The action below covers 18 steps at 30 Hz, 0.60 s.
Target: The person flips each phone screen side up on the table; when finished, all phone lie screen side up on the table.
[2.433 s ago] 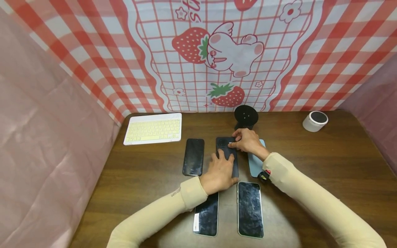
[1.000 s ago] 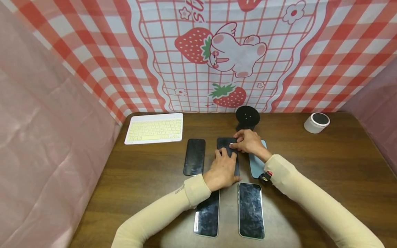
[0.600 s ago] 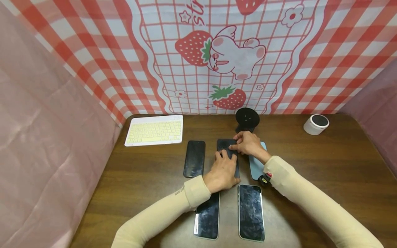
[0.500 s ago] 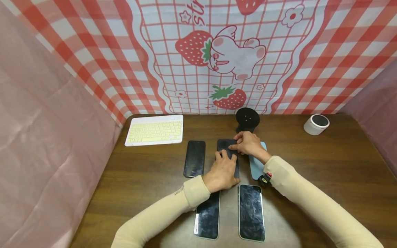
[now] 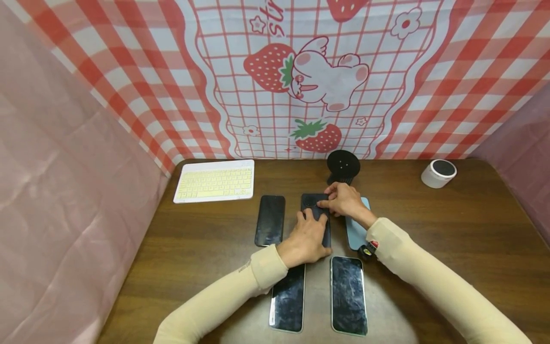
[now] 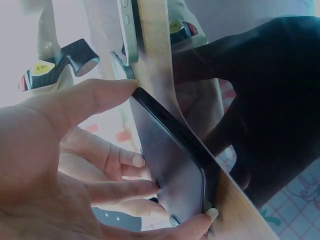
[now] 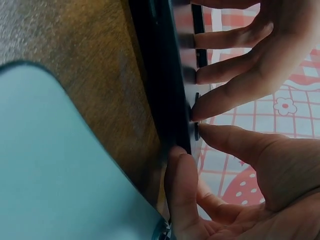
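A dark phone (image 5: 326,234) lies back up in the middle of the table, its round camera area near the far end. My left hand (image 5: 306,239) spans it. In the left wrist view the left thumb meets one end corner of the phone (image 6: 165,165), fingertips lie on its back and one curls over the opposite edge. At the far right corner my right hand (image 5: 345,199) pinches the phone, its thumb on the back and a finger (image 7: 180,175) against the side edge. A light blue phone (image 5: 355,234) lies partly under the right wrist.
A black-screened phone (image 5: 269,220) lies to the left, two more phones (image 5: 288,301) (image 5: 348,296) nearer me. Behind stand a black round-topped stand (image 5: 343,163), a white keyboard (image 5: 214,180) and a white cylinder (image 5: 438,174). A red-checked cloth (image 5: 266,119) hangs at the back.
Both hands keep almost the same places on the dark phone. Only the head view has shifted slightly; the other things lie where they were.
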Each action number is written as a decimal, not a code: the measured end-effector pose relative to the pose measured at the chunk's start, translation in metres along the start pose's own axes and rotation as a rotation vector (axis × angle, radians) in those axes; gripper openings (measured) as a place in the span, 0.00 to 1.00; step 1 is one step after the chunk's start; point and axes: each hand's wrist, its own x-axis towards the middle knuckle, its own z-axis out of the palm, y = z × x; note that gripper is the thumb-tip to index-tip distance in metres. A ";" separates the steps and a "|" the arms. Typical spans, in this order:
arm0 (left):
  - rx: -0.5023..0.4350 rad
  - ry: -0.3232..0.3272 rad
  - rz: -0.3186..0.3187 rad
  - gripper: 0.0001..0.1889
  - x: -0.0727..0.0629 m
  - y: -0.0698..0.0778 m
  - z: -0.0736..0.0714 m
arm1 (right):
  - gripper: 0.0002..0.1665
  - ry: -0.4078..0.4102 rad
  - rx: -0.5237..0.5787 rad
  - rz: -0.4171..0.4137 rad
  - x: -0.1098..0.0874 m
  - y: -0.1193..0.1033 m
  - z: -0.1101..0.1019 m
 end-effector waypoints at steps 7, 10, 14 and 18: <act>-0.020 -0.013 0.026 0.47 -0.002 -0.003 -0.002 | 0.24 -0.029 0.053 -0.007 -0.001 0.004 -0.001; -0.076 -0.012 0.021 0.48 -0.003 -0.005 -0.002 | 0.23 -0.033 0.077 -0.016 -0.003 0.004 -0.002; -0.168 -0.020 0.002 0.51 -0.005 -0.008 -0.002 | 0.22 -0.043 0.122 -0.023 -0.004 0.005 -0.002; -0.209 -0.025 0.009 0.51 -0.006 -0.010 -0.001 | 0.21 -0.053 0.173 -0.021 -0.004 0.005 -0.002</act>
